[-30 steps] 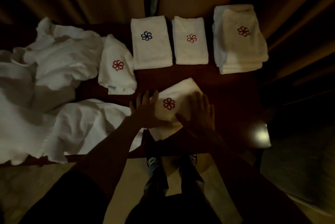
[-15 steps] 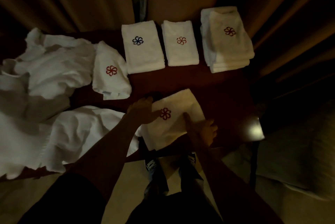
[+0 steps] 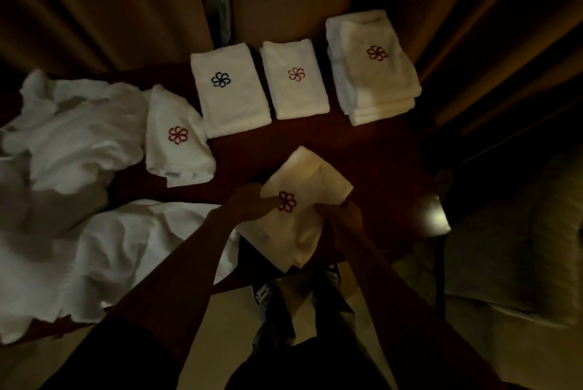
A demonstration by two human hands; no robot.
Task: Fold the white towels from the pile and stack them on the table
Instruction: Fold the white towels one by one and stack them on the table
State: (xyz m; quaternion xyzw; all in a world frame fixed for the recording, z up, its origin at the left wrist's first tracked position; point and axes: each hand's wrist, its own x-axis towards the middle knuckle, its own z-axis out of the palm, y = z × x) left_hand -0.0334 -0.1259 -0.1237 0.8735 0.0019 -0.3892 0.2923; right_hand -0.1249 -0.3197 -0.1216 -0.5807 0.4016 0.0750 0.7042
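A folded white towel (image 3: 303,187) with a red flower emblem lies tilted at the near edge of the dark table (image 3: 378,150). My left hand (image 3: 252,203) grips its left edge beside the emblem. My right hand (image 3: 344,216) grips its right edge. A loose pile of white towels (image 3: 79,169) covers the left of the table. At the back lie a folded towel with a red emblem (image 3: 178,137), one with a blue emblem (image 3: 228,87), another with a red emblem (image 3: 295,79) and a stack of folded towels (image 3: 373,64).
Brown curtains (image 3: 110,11) hang right behind the table. A bright reflection (image 3: 432,216) marks the table's right near corner. A bed or cushion (image 3: 520,247) sits to the right. My feet (image 3: 296,288) stand on the pale floor below the table edge.
My hands went from lying flat on the folded towel to gripping its left and right edges. The towel has shifted slightly and sits more tilted at the table edge.
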